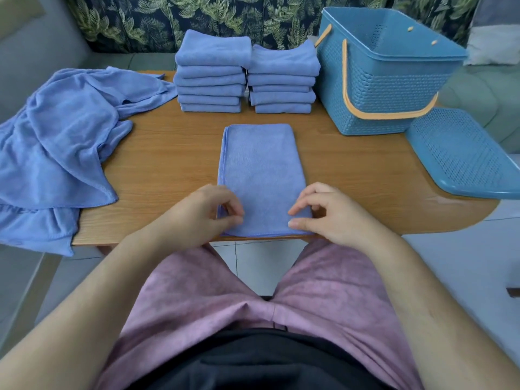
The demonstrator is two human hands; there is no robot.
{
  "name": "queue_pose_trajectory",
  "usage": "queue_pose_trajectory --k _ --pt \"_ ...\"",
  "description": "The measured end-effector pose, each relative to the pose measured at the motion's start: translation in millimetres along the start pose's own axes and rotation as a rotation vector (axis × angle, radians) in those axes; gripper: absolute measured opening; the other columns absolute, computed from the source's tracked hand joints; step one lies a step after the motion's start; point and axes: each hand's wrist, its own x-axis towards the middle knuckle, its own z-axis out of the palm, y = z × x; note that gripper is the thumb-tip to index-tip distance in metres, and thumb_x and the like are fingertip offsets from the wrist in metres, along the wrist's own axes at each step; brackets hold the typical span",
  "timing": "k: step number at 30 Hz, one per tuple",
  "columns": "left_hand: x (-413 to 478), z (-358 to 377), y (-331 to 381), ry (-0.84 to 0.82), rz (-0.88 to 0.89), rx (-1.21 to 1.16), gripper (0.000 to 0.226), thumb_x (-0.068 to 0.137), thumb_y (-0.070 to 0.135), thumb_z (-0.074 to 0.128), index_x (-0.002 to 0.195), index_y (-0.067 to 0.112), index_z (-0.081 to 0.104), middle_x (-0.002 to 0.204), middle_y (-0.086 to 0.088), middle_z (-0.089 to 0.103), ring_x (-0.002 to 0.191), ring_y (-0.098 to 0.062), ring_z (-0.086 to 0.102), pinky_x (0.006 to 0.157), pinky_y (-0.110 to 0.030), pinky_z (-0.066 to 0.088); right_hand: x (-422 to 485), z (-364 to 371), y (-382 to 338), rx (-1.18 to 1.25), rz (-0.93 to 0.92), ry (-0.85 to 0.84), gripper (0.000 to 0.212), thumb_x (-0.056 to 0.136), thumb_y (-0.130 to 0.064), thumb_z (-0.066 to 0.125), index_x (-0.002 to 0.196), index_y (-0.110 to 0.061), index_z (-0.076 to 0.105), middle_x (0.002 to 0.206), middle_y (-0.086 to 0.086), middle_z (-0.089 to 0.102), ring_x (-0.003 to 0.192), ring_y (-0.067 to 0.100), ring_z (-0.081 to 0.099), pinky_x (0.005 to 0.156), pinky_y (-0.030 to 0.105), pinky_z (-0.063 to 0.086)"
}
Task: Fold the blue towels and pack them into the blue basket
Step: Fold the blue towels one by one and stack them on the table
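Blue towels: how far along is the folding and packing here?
Done: two stacks of folded towels stand at the far edge of the table. In hand: the left hand and right hand pinch the near corners of a part-folded towel. Left: a heap of unfolded towels, and all packing; no towel shows in the blue basket, its lid off beside it.

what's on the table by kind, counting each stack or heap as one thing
folded towel stacks: 2 (left stack, right stack)
half-folded towel: 1
unfolded towel heap: 1
blue basket: 1
basket lid: 1
total: 6
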Motion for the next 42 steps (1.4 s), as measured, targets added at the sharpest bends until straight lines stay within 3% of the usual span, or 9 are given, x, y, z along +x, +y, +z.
queue_pose_trajectory --k 4,11,15,21,26,31,36,39,42 --pt "-8.6 -5.1 -4.5 -0.149 0.036 0.162 0.046 0.068 0.065 0.075 0.102 0.037 0.060 0.107 0.021 0.052 0.104 -0.009 0.046 0.094 -0.029 0.040 -9.2 -15.9 -7.7 -0.185 0.012 -0.258 0.065 0.057 -0.062 0.086 0.114 -0.046 0.061 0.126 -0.028 0.041 0.124 0.004 0.035 0.111 0.031 0.028" --pt "-12.3 -1.2 1.1 -0.143 0.061 0.260 0.054 0.066 0.020 0.089 0.105 0.034 0.056 0.108 0.018 0.048 0.102 -0.015 0.043 0.094 -0.033 0.041 -8.8 -6.2 -6.6 -0.123 -0.042 -0.188 0.050 0.066 -0.017 0.092 0.101 -0.035 0.062 0.118 -0.018 0.044 0.108 0.004 0.044 0.097 0.021 0.035" --pt "-11.7 -7.3 1.7 -0.125 0.091 0.136 0.032 0.077 0.012 0.083 0.094 0.029 0.063 0.098 0.017 0.057 0.099 -0.013 0.050 0.087 -0.028 0.042 -8.6 -10.3 -4.4 0.046 -0.088 -0.193 0.029 0.076 -0.006 0.084 0.091 -0.027 0.072 0.108 -0.011 0.055 0.082 0.012 0.054 0.084 0.034 0.049" --pt "-12.7 -18.8 7.7 -0.039 -0.076 -0.225 0.014 0.085 0.027 0.072 0.088 0.016 0.064 0.080 0.000 0.060 0.076 -0.020 0.054 0.074 -0.040 0.046 -8.4 -21.6 -8.0 0.295 -0.017 -0.203 0.009 0.088 -0.023 0.076 0.096 -0.023 0.072 0.097 0.013 0.069 0.082 0.015 0.059 0.082 0.045 0.049" --pt "-13.4 -22.9 18.6 0.034 -0.105 -0.691 0.014 0.083 0.014 0.066 0.078 0.003 0.060 0.073 -0.006 0.056 0.068 -0.014 0.047 0.060 -0.020 0.037 -13.2 -29.3 -25.5 0.677 0.006 -0.241 0.022 0.085 -0.018 0.069 0.102 -0.004 0.068 0.091 -0.001 0.073 0.086 0.007 0.063 0.080 0.019 0.049" --pt "-5.6 -15.1 25.3 0.250 -0.209 -0.785 0.013 0.091 0.023 0.071 0.095 0.013 0.063 0.075 -0.003 0.064 0.068 -0.009 0.054 0.059 -0.016 0.041 -8.5 -23.6 -35.7 0.810 0.089 -0.038 0.010 0.095 -0.007 0.060 0.103 -0.005 0.066 0.090 -0.001 0.075 0.084 0.005 0.067 0.076 0.017 0.051" --pt "0.0 -6.1 31.1 0.330 -0.264 -0.770 0.032 0.096 0.021 0.058 0.125 0.018 0.045 0.077 0.003 0.069 0.067 -0.005 0.056 0.063 -0.014 0.044 3.0 -0.4 -30.2 0.637 0.265 0.263 0.022 0.098 -0.026 0.065 0.117 -0.028 0.053 0.090 0.006 0.078 0.080 0.013 0.069 0.079 0.033 0.050" --pt "-3.1 -9.1 23.0 0.211 -0.268 -0.877 0.042 0.088 0.003 0.069 0.120 0.019 0.046 0.102 -0.016 0.071 0.088 -0.019 0.065 0.074 -0.025 0.054 2.7 -2.9 -30.4 0.662 0.274 0.218 0.028 0.096 -0.023 0.069 0.115 -0.031 0.051 0.089 0.006 0.077 0.080 0.013 0.068 0.078 0.030 0.049" --pt "-0.3 -5.9 13.5 0.247 -0.275 -0.737 0.024 0.079 0.002 0.070 0.093 0.019 0.062 0.086 -0.010 0.062 0.081 -0.023 0.053 0.068 -0.032 0.044 1.5 -11.8 -27.4 0.597 0.203 0.062 0.023 0.088 -0.003 0.071 0.097 -0.024 0.065 0.088 0.008 0.069 0.082 0.016 0.057 0.080 0.032 0.042"
